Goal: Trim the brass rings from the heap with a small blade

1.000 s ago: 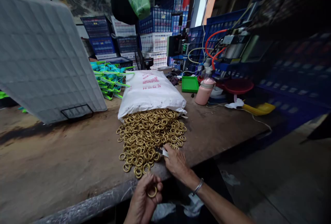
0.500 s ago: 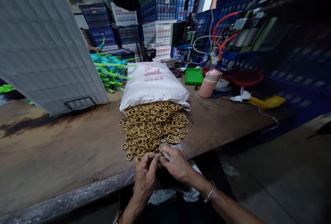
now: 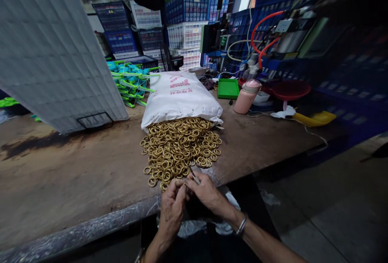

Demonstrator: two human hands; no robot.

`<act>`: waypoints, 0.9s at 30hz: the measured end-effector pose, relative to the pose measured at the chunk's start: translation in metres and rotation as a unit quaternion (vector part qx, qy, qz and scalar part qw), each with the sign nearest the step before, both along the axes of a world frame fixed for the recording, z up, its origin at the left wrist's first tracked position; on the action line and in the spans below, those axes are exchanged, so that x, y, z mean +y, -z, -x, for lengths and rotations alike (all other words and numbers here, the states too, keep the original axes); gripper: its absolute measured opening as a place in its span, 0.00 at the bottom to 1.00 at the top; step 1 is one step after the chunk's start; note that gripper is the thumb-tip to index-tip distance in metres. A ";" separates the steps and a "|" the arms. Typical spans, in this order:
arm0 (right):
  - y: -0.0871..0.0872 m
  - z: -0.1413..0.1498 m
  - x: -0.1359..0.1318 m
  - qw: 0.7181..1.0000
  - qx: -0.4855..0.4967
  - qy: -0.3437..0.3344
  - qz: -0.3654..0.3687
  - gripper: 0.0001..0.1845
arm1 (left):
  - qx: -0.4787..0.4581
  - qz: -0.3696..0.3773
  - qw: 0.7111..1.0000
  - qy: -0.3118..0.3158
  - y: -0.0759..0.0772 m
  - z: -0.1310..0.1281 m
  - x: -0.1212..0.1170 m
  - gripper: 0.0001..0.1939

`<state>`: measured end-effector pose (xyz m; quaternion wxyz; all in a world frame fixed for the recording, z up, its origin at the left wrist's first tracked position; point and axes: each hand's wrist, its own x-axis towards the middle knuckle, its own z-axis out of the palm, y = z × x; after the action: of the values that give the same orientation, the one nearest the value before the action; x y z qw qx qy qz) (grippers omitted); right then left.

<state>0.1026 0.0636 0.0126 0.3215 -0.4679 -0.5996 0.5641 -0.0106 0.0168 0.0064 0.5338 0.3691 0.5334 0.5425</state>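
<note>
At the front edge of the table, my left hand (image 3: 173,200) is closed, thumb and fingers pinching a gold-coloured ring that they mostly cover. Fingertips to fingertips with it, my right hand (image 3: 206,193) is closed around a slim small knife (image 3: 196,179), its dark tip pointing up and away from me. Just beyond both hands lies a heap of gold-coloured rings (image 3: 182,143). They spill from the mouth of a white woven sack (image 3: 182,97) with red print, lying flat on the table.
A tall pale padded panel (image 3: 60,52) stands at left, with green and blue plastic pieces (image 3: 131,81) behind it. To the right are a green tray (image 3: 228,89), a pink bottle (image 3: 246,97), a yellow scoop (image 3: 315,118) and a machine with red hoses (image 3: 291,36). Stacked crates (image 3: 186,36) fill the back.
The knife in my right hand has turned so that its dark tip now shows above the fingers. Both hands stay together at the same spot; the ring is now more hidden.
</note>
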 end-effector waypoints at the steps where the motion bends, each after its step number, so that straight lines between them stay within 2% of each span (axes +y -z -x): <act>1: -0.001 0.000 0.000 1.000 -0.022 0.003 -0.019 0.12 | -0.001 0.010 1.000 0.006 -0.001 0.001 0.000 0.12; 5: -0.005 0.001 0.000 0.998 -0.041 -0.004 -0.048 0.12 | -0.025 0.036 0.998 0.033 -0.004 0.004 -0.001 0.15; 11: -0.009 0.001 -0.001 1.000 0.019 -0.018 0.004 0.11 | -0.117 0.039 0.991 0.049 -0.005 0.005 -0.005 0.15; 14: -0.008 0.001 -0.001 1.000 0.010 -0.019 -0.006 0.12 | -0.154 0.055 0.985 0.050 -0.006 0.004 -0.006 0.15; 16: -0.007 0.000 0.000 0.999 -0.025 -0.013 -0.030 0.12 | -0.161 0.064 0.984 0.041 -0.006 0.004 -0.006 0.16; 19: -0.004 -0.003 -0.001 0.987 -0.127 -0.017 -0.096 0.10 | -0.155 0.065 0.985 0.027 -0.004 0.004 -0.006 0.15; 22: -0.002 -0.005 -0.006 0.956 -0.231 -0.076 -0.161 0.07 | -0.141 0.055 0.988 0.018 0.000 0.005 -0.004 0.14; 24: -0.001 -0.004 -0.009 0.936 -0.284 -0.103 -0.182 0.12 | -0.128 0.052 0.990 0.014 0.003 0.006 -0.002 0.14; 27: 0.001 -0.004 -0.011 0.911 -0.344 -0.108 -0.199 0.16 | -0.093 0.047 0.995 0.005 0.005 0.007 -0.002 0.15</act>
<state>0.1067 0.0528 0.0117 0.1194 -0.4919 -0.8195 0.2687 -0.0177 0.0146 0.0009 0.6009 0.2941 0.5044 0.5458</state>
